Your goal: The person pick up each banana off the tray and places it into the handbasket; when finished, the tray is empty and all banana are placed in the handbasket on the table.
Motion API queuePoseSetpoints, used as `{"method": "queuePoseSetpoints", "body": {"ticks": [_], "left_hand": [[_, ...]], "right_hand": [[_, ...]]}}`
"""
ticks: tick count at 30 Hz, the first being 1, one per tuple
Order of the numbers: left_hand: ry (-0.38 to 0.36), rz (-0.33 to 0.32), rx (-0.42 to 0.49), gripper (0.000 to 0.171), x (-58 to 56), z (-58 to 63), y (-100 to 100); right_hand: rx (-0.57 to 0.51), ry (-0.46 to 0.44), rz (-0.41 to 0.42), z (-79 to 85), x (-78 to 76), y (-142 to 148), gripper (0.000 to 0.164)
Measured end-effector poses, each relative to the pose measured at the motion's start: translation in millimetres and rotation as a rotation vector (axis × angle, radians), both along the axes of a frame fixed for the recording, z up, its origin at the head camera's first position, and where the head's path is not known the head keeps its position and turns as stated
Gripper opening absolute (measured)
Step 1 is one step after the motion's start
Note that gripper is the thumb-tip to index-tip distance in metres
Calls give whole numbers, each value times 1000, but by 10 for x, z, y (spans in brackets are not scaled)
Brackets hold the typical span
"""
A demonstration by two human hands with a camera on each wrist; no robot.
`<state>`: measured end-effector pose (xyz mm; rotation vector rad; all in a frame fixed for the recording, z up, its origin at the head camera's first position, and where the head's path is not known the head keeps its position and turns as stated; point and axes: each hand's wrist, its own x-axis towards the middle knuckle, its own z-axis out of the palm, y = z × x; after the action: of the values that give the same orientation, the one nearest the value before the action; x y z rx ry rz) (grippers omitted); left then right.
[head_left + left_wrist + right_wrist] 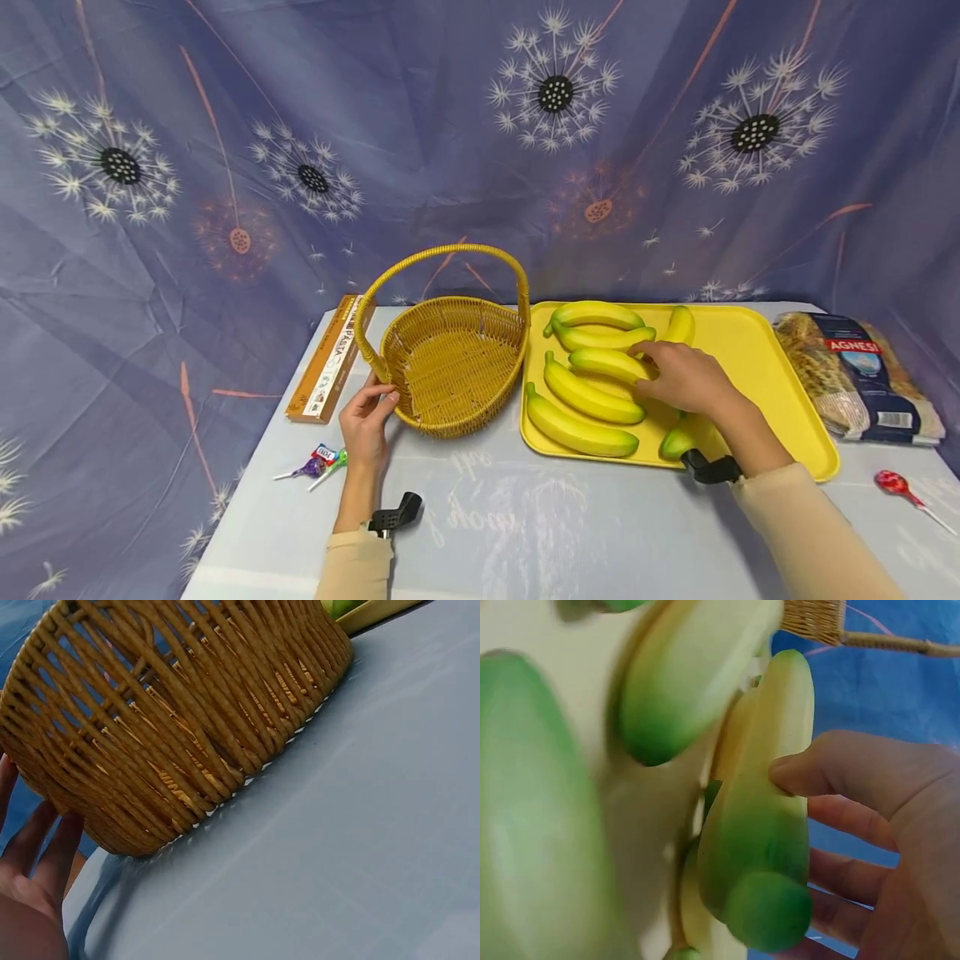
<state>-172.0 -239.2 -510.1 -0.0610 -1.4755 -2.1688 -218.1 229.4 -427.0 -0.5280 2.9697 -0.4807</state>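
In the head view my left hand (365,427) holds the near left rim of a yellow wicker basket (453,430) with a tall arched handle. Its fingers (58,851) lie against the woven side in the left wrist view. Nothing lies inside the basket. To the right, my right hand (688,379) reaches over a yellow tray (750,375) of several bananas. Between its thumb and fingers it pinches a green-tipped banana (769,810), over the tray among the others. Another banana (581,425) lies at the tray's near left. Bananas (596,314) also lie at its back left.
Left of the basket lies a long pasta box (326,367), with wrapped lollipops (318,462) in front of it. A bag of Agnesi pasta (858,379) sits right of the tray. Nearer is a red lollipop (892,482). A patterned cloth (427,125) hangs behind the table.
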Motion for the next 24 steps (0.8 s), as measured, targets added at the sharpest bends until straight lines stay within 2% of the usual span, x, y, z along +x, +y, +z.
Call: {"method": "queuePoseSetpoints", "body": {"ticks": [5,10,18,24], "left_hand": [[-30,5,-8,15,13,-5,17],[-20,17,25,16,8,6,2],[-37,20,39,13,20,24,7],[-36,12,52,14,36,36,28]], "right_hand": [[-20,27,-3,46,8,-14,51],[-55,87,59,123,-37,-220,48],[-110,111,187,481,-132,-653,46],[-54,162,335,705,-204,-1051,45]]}}
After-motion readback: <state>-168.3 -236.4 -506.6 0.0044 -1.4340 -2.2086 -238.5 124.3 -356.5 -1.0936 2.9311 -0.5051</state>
